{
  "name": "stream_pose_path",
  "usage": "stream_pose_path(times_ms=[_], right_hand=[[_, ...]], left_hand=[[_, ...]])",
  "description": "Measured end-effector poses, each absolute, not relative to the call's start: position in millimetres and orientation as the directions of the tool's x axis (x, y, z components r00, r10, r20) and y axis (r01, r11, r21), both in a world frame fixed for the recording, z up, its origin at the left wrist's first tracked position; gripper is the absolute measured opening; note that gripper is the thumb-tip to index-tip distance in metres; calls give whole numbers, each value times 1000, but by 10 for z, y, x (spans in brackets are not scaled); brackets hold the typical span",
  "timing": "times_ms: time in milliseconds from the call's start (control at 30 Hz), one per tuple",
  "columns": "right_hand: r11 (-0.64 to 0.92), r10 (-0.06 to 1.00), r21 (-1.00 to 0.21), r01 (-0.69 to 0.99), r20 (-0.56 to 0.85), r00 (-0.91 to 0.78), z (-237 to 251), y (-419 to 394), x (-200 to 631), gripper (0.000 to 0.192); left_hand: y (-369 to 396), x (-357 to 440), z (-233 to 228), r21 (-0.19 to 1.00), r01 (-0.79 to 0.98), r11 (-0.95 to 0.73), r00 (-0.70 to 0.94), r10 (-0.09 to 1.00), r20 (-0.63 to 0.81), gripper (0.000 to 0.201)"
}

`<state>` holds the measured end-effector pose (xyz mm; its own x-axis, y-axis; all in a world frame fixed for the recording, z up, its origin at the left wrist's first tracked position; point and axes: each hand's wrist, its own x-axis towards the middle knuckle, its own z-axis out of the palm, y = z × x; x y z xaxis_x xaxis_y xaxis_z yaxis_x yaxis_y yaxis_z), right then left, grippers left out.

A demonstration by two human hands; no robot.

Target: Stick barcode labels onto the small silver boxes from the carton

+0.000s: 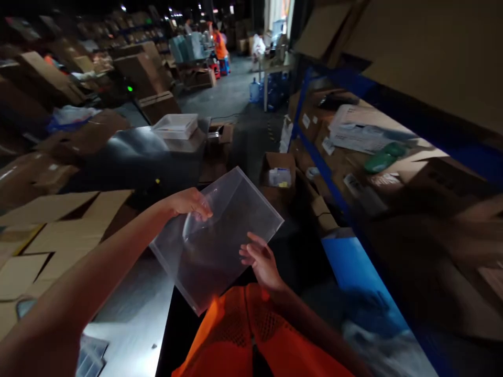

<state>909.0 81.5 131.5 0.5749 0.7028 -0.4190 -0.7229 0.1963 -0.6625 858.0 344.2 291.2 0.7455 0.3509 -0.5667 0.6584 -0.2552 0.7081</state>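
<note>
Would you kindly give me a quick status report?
Left hand gripping clear plastic bag at top. Right hand supporting its lower edge. Nothing in the way.

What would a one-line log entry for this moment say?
left hand: grips clear plastic bag at top edge | right hand: supports bag's lower side | bag: held in air above orange vest
</note>
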Motion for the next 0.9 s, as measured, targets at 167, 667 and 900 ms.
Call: stream_pose_path(times_ms=[167, 667, 900], right_hand=[[283, 641, -587, -758, -472, 605, 1191, 879, 9399, 65], [-30, 358, -818, -575, -546, 757, 489, 2456, 11035, 78], [-159, 108, -811, -564, -582, 806, -36, 2380, 12691, 62]], left_hand=[[3694, 9352, 2711, 683, 682, -259, 729, 307, -612, 24], [5119, 10019, 1284, 684, 709, 173, 504, 554, -662, 77], [4811, 9466, 556, 537, 757, 373, 250, 594, -765, 64]])
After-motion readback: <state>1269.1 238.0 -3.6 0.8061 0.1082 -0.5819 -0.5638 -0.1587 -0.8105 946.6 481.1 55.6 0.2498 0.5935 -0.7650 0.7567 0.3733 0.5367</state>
